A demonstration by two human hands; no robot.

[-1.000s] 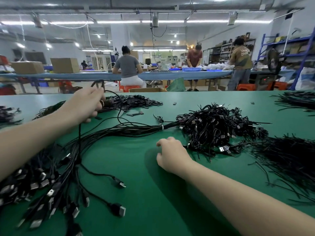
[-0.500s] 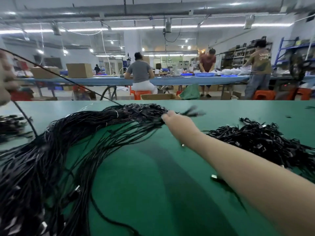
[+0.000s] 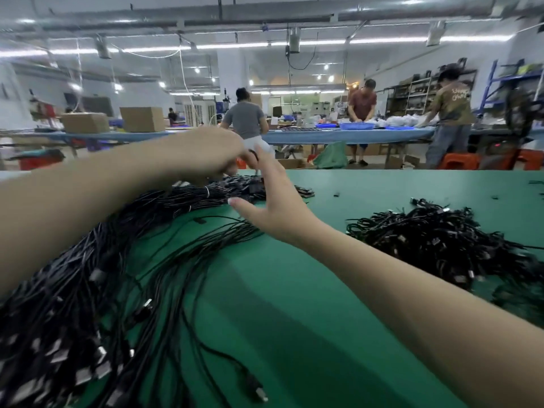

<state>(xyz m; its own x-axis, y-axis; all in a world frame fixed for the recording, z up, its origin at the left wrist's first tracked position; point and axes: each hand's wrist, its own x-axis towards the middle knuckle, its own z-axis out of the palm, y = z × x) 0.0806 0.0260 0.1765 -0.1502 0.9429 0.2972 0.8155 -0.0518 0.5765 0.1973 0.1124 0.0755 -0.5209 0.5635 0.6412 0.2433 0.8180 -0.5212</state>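
A long bundle of black USB cables point(image 3: 123, 260) runs from the table's far middle down to the near left, with a white tie around its far end. My left hand point(image 3: 212, 154) hovers over that far end with its fingers curled, and a thin black cable loop point(image 3: 254, 154) shows at its fingertips. My right hand point(image 3: 276, 207) is raised beside it, fingers straight and pointing up, thumb spread, fingertips meeting the left hand at the loop. Motion blur hides the exact grip.
A second heap of black cables point(image 3: 441, 242) lies at the right on the green table point(image 3: 294, 290). Small loose bits point(image 3: 337, 194) dot the far side. Beyond the far edge, people work at a blue table point(image 3: 323, 135) bearing cardboard boxes point(image 3: 142, 119).
My left hand has swung in from the far left to the bundle's far end. My right hand has lifted off the cable ends and opened upward against the left.
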